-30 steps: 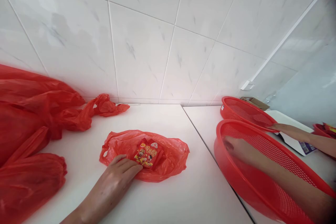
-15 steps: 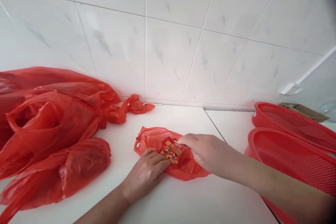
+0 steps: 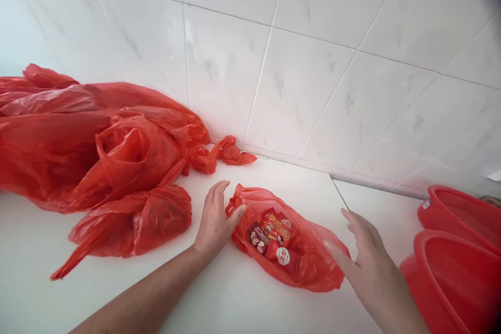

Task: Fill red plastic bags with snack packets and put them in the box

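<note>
The scene is bright, with soft and rather even light, and the shadows on the white table (image 3: 203,305) are weak. A strong white glare sits at the upper left of the tiled wall (image 3: 313,68). The red bags (image 3: 133,151) at left show small shiny highlights along their folds. The right hand (image 3: 370,255) is blurred, most of all at the thumb, while the left hand (image 3: 215,222) is sharper. The small packets (image 3: 279,232) have soft print. The upper right corner becomes dark.
</note>
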Motion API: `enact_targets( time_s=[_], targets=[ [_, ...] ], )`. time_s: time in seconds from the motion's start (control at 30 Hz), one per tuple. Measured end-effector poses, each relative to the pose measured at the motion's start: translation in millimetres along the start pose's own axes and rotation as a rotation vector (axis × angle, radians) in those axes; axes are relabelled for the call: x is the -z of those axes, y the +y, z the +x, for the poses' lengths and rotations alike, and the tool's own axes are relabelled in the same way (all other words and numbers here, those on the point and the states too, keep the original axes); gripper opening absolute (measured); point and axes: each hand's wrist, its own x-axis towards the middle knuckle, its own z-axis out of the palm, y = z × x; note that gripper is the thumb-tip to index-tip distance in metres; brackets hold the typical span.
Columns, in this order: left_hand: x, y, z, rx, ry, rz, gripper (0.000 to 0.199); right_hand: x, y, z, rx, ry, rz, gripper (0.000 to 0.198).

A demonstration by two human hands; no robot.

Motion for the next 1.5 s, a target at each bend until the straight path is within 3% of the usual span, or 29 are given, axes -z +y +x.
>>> enact_targets(
  time_s=[0.1,0.17,0.27,0.4,0.5,0.6,0.7,0.77,0.9,1.0,1.1,1.17,1.27,1.33,1.4,1.47,1.5],
  targets=[
    [2,2,1,0.195,-0.085,-0.090,0.057,-15,29,-18,-0.128,-0.038,0.004,0.072],
    [6,8,3,0.248,-0.123,-0.123,0.044,-23,40,-27,-0.207,-0.089,0.055,0.071],
    [15,18,9,0.295,-0.185,-0.205,0.021,-31,38,-35,-0.302,-0.205,0.167,0.056],
    [24,29,25,0.345,-0.235,-0.323,0.026,-26,19,-25,-0.334,-0.250,0.462,0.043],
    [34,43,42,0.348,-0.223,-0.533,0.030,-7,11,-2,-0.365,-0.112,0.665,0.038],
    [48,66,59,0.300,-0.123,-0.794,0.029,17,3,26,-0.340,0.184,0.906,0.030],
    [62,93,69,0.202,0.009,-0.848,0.024,35,-13,47,-0.278,0.534,1.138,0.024],
    [69,110,71,0.159,0.059,-0.832,0.020,42,-26,56,-0.264,0.576,1.279,0.024],
    [76,135,67,0.123,0.036,-0.790,0.021,43,-48,68,-0.374,0.309,1.677,0.024],
    [74,145,60,0.058,-0.078,-0.759,0.034,40,-60,68,-0.310,0.075,1.900,0.025],
    [70,152,53,-0.024,-0.190,-0.628,0.044,43,-70,59,-0.158,-0.046,1.771,0.036],
    [68,156,50,-0.120,-0.230,-0.501,0.036,47,-75,49,-0.120,-0.110,1.585,0.045],
    [64,161,46,-0.388,-0.232,-0.345,0.024,49,-80,38,-0.064,-0.384,1.393,0.053],
    [60,164,44,-0.494,-0.223,-0.321,0.022,45,-81,35,0.054,-0.602,1.346,0.057],
    [55,163,42,-0.459,-0.247,-0.341,0.018,37,-82,36,0.210,-0.748,1.324,0.044],
    [51,161,41,-0.345,-0.233,-0.355,0.016,30,-83,40,0.257,-0.750,1.291,0.028],
    [49,159,41,-0.292,-0.202,-0.355,0.016,28,-85,42,0.219,-0.717,1.264,0.030]
  ],
)
